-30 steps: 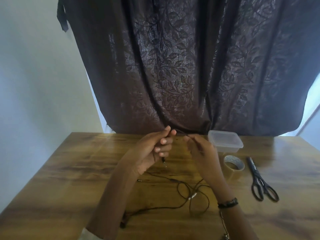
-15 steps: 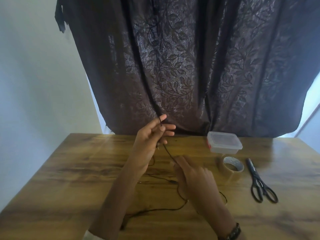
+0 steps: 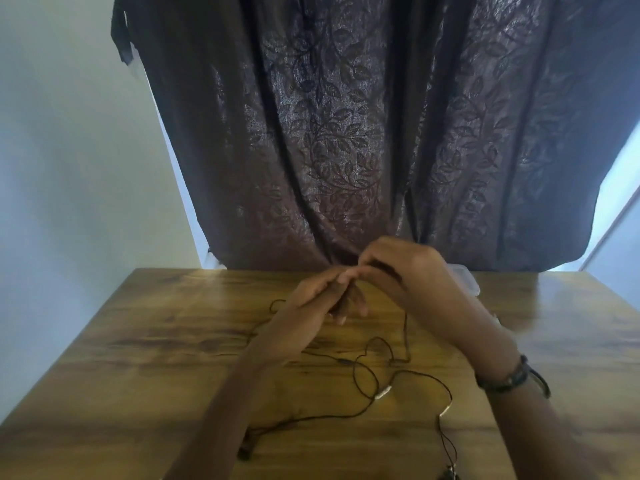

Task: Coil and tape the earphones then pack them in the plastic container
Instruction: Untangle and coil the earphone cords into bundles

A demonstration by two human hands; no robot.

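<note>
**Winding the cord over your left fingers**

Your left hand (image 3: 322, 299) is raised above the tabletop (image 3: 145, 341) with its fingers held straight and together, serving as the form that the earphones (image 3: 367, 375) are wound on. Keeping those fingers flat gives the loops an even size, which should make them easy to tape. Your right hand (image 3: 412, 271) meets the left fingertips from above, its grip apparently pinched on the thin black cord; the blur there leaves the pinch itself unclear. From that point the cord drops to the wood.

Most of the cord lies loose on the tabletop between your forearms, in slack curves, with the earbud end near the bottom edge of the view. That slack lets the cord feed without tugging. So the coiling looks barely begun.

The plastic container (image 3: 467, 282) sits at the far right behind your right hand, mostly hidden, within reach for packing. A bracelet (image 3: 512, 377) circles your right wrist, and a dark curtain (image 3: 346, 133) hangs beyond.
</note>
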